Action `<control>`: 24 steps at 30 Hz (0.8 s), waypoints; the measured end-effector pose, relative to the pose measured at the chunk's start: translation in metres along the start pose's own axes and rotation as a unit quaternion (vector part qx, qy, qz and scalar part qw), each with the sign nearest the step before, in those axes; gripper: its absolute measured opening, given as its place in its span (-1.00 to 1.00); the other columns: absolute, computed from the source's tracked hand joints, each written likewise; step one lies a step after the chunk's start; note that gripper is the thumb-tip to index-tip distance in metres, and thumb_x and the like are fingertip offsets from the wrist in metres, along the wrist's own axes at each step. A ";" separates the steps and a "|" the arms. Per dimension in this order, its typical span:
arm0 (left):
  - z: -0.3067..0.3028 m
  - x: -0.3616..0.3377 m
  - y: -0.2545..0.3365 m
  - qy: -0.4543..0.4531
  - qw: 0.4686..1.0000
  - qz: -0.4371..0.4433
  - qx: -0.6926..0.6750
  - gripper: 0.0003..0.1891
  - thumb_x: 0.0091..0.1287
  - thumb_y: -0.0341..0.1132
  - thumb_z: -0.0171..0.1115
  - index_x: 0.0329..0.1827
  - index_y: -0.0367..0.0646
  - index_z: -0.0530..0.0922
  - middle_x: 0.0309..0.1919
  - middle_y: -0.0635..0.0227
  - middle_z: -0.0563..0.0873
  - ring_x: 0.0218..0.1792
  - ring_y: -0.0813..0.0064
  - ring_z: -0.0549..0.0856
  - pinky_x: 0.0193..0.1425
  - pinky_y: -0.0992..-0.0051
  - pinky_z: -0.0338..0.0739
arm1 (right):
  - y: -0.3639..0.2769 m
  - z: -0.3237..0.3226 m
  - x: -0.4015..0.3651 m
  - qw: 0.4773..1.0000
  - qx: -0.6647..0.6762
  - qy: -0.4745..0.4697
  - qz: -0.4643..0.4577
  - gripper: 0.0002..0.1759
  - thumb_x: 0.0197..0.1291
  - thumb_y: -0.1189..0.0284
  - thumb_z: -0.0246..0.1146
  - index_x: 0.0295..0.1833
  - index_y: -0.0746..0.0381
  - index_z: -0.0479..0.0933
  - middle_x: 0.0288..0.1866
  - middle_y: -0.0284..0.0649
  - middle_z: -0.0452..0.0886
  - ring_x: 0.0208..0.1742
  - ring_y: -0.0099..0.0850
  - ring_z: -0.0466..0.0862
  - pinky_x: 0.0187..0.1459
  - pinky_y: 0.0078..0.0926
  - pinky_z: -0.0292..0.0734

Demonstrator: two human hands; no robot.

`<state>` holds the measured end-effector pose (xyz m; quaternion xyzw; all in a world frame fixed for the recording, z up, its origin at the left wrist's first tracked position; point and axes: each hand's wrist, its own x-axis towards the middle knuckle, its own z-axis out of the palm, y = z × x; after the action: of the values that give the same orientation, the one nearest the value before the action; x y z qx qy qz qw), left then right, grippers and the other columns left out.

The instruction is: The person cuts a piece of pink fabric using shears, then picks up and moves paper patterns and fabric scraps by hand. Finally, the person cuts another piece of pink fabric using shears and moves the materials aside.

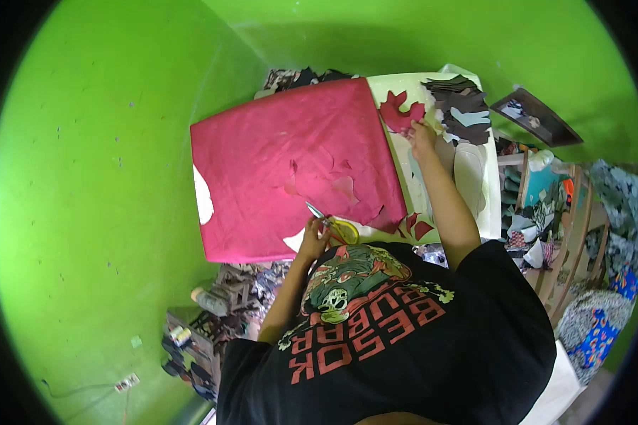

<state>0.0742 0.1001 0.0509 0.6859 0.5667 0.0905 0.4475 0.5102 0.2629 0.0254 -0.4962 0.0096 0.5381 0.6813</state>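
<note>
A curved piece of dark red sheet material [403, 113], like leather or fabric, lies at the table's right part; my right hand [420, 136] pinches its lower edge. My left hand [315, 237] is closed around the middle of a pair of scissors with yellow handles [344, 231], close to my body. Their blades point up and left over a large red sheet [262, 156], which covers most of the table and has cut-out gaps and loose scraps near its front. Small red offcuts [420, 228] lie by the front edge.
Beyond my right hand, dark cut pieces [461, 106] are stacked, with a pale grey piece [469, 117] on top. Pale sole-shaped templates [469, 173] lie beside my right forearm. Scrap-filled wooden racks [571, 241] stand at right. Green walls [120, 142] border the table.
</note>
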 end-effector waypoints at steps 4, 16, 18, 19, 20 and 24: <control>-0.004 -0.015 -0.013 0.029 0.991 -0.102 -0.084 -0.49 0.34 -0.26 0.32 0.33 -0.25 0.53 0.29 -0.12 0.56 0.43 -0.08 0.45 0.53 0.12 0.33 | 0.009 -0.006 0.031 0.979 -0.169 0.101 0.051 -0.47 0.31 0.43 0.32 0.35 0.21 0.36 0.05 -0.13 0.63 -0.14 -0.25 0.73 -0.28 -0.30 0.71; 0.013 -0.071 -0.033 0.183 0.819 -0.361 -0.407 -0.55 0.35 -0.32 0.27 0.29 -0.25 0.50 -0.06 0.23 0.68 -0.10 0.30 0.64 0.07 0.34 0.56 | 0.047 -0.027 -0.074 0.809 -0.569 0.034 -0.144 -0.10 0.08 0.28 0.53 0.43 0.42 0.26 0.10 0.15 0.60 0.06 0.08 0.66 0.20 -0.17 0.56; 0.016 -0.077 -0.045 0.231 0.911 -0.281 -0.193 -0.51 0.30 -0.32 0.32 0.29 -0.24 0.49 0.04 0.13 0.63 0.00 0.21 0.60 0.16 0.25 0.52 | 0.051 -0.034 -0.094 0.839 -0.543 -0.038 -0.015 -0.11 0.09 0.26 0.53 0.42 0.42 0.27 0.11 0.17 0.62 0.07 0.07 0.67 0.20 -0.18 0.56; 0.014 -0.080 -0.041 0.266 0.947 -0.178 0.028 -0.46 0.24 -0.32 0.36 0.30 -0.22 0.48 0.14 0.04 0.59 0.09 0.12 0.57 0.26 0.17 0.48 | 0.061 -0.043 -0.099 0.819 -0.569 -0.074 0.004 -0.13 0.10 0.25 0.52 0.41 0.42 0.29 0.14 0.17 0.63 0.10 0.02 0.68 0.20 -0.22 0.56; 0.010 -0.082 -0.039 0.226 0.948 -0.219 0.053 -0.33 0.15 -0.34 0.41 0.38 -0.14 0.44 0.34 -0.12 0.40 0.31 -0.06 0.43 0.45 0.04 0.31 | 0.067 -0.051 -0.103 0.796 -0.594 -0.110 0.021 -0.14 0.10 0.23 0.52 0.39 0.42 0.30 0.16 0.18 0.65 0.13 -0.02 0.70 0.20 -0.25 0.56; -0.012 -0.060 -0.011 0.221 0.952 -0.165 0.133 -0.19 0.13 -0.35 0.42 0.53 0.02 0.33 0.46 -0.14 0.27 0.45 -0.13 0.32 0.54 -0.02 0.20 | 0.048 -0.037 -0.138 0.749 -0.653 -0.104 0.043 -0.16 0.14 0.20 0.50 0.39 0.43 0.33 0.25 0.17 0.63 0.17 -0.07 0.71 0.20 -0.31 0.57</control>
<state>0.0382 0.0540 0.0734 0.5989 0.7635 0.0885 0.2247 0.4357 0.1340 0.0507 -0.7600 -0.3939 0.4900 0.1645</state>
